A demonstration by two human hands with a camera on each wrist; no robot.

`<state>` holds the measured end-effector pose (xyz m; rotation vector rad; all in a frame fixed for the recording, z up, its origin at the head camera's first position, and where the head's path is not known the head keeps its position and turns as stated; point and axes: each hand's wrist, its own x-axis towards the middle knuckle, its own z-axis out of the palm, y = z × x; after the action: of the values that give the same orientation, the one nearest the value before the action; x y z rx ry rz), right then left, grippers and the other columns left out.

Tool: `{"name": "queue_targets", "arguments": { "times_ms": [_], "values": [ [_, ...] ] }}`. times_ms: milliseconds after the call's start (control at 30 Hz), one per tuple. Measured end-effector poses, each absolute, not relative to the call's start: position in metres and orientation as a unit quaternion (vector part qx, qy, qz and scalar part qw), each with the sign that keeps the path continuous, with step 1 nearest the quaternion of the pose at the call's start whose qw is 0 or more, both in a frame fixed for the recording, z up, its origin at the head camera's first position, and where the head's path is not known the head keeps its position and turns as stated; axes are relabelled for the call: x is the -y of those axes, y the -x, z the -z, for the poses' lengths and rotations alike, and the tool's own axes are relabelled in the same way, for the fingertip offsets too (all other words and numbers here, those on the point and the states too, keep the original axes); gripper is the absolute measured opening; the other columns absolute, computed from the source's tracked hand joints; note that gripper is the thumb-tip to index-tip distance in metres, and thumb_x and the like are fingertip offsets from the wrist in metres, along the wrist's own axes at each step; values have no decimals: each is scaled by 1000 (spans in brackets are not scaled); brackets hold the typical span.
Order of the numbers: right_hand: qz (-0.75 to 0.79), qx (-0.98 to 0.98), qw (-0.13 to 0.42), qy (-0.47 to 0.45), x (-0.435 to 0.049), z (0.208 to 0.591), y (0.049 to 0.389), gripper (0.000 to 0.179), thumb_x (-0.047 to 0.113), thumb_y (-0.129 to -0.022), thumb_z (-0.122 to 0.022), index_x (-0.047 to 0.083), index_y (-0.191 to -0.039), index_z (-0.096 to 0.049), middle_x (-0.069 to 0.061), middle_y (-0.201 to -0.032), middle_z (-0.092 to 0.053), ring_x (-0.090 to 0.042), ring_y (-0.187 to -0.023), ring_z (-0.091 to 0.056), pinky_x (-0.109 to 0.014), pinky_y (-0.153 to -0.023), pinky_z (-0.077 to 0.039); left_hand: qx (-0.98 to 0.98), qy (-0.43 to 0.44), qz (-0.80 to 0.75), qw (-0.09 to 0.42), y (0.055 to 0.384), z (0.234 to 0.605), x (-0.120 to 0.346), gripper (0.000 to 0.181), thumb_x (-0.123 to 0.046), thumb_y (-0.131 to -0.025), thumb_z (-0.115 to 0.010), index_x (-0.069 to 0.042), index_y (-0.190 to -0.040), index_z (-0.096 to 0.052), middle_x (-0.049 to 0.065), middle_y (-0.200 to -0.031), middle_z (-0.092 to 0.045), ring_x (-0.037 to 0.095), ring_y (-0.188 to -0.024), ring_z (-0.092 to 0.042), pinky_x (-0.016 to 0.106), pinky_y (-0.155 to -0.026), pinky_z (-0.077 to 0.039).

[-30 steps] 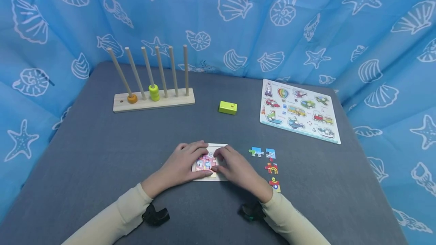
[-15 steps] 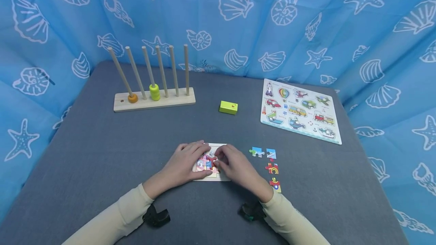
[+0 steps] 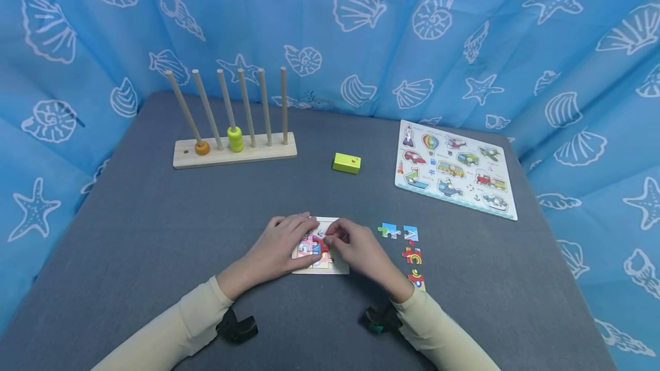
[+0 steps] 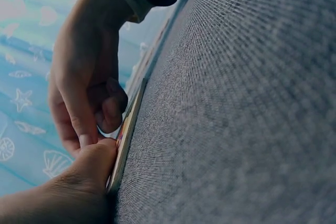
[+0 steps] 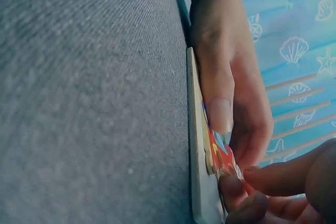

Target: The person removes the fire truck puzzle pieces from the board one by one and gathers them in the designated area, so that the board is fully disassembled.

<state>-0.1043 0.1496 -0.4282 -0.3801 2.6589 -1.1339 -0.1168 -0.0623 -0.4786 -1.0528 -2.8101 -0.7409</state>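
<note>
A small jigsaw puzzle tray [image 3: 337,268] with a pale frame lies on the table in front of the person. The left hand [image 3: 286,245] rests over its left side, thumb [image 5: 219,114] laid straight on the joined pieces and fingers reaching over the far part. Over the right side, the right hand [image 3: 361,248] pinches a red puzzle piece [image 5: 224,157] between thumb and fingertips, right at the joined pieces. In the left wrist view, the right hand's curled fingers stand close above the tray's edge. Several loose puzzle pieces [image 3: 412,255] lie right of the tray.
A wooden peg stand [image 3: 237,156] with an orange bead and green beads stands at the back left. A green block [image 3: 346,163] lies at the back middle. A vehicle picture board [image 3: 456,170] lies at the back right, before a blue shell-print curtain [image 3: 309,10].
The right fingertips have shifted slightly away from the person, and more of the red piece shows in the tray. The left hand stays in place on it.
</note>
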Motion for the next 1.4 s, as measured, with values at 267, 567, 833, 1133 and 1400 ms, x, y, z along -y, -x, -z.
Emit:
{"name": "queue_targets", "arguments": {
  "times_ms": [267, 567, 833, 1133, 1400],
  "values": [
    [395, -903, 112, 123, -147, 428, 106, 5, 13, -91, -65, 10, -95, -65, 3, -78, -62, -8, -66, -51, -22, -58, -41, 905, 339, 256, 15, 116, 478, 63, 75, -63, -81, -63, -19, -139, -48, 2, -141, -49, 16, -136, -38, 46, -101, -33],
    [404, -896, 113, 142, -147, 427, 107, 5, 12, -92, -64, 9, -96, -64, 2, -78, -61, -9, -65, -49, -22, -57, -39, 909, 333, 251, 15, 115, 476, 63, 74, -63, -81, -63, -20, -139, -48, 1, -140, -49, 16, -136, -38, 46, -101, -33],
    [412, -894, 116, 135, -146, 425, 106, 4, 10, -92, -63, 9, -95, -64, 1, -80, -62, -9, -67, -52, -22, -58, -41, 912, 333, 238, 19, 115, 476, 63, 74, -65, -81, -62, -21, -138, -48, 1, -141, -49, 16, -136, -38, 46, -100, -34],
    [424, -891, 113, 115, -149, 427, 106, 5, 13, -92, -62, 11, -95, -65, 1, -80, -63, -9, -68, -53, -22, -57, -42, 913, 338, 229, 23, 116, 477, 63, 73, -66, -81, -61, -21, -138, -48, 1, -140, -49, 17, -135, -39, 46, -100, -34],
    [423, -897, 91, 94, -181, 419, 105, 8, 19, -93, -64, 14, -99, -66, 2, -81, -62, -12, -66, -52, -24, -58, -41, 912, 336, 234, 13, 116, 479, 62, 73, -67, -81, -59, -22, -137, -48, 1, -141, -49, 16, -136, -38, 46, -100, -33]
  ]
}}
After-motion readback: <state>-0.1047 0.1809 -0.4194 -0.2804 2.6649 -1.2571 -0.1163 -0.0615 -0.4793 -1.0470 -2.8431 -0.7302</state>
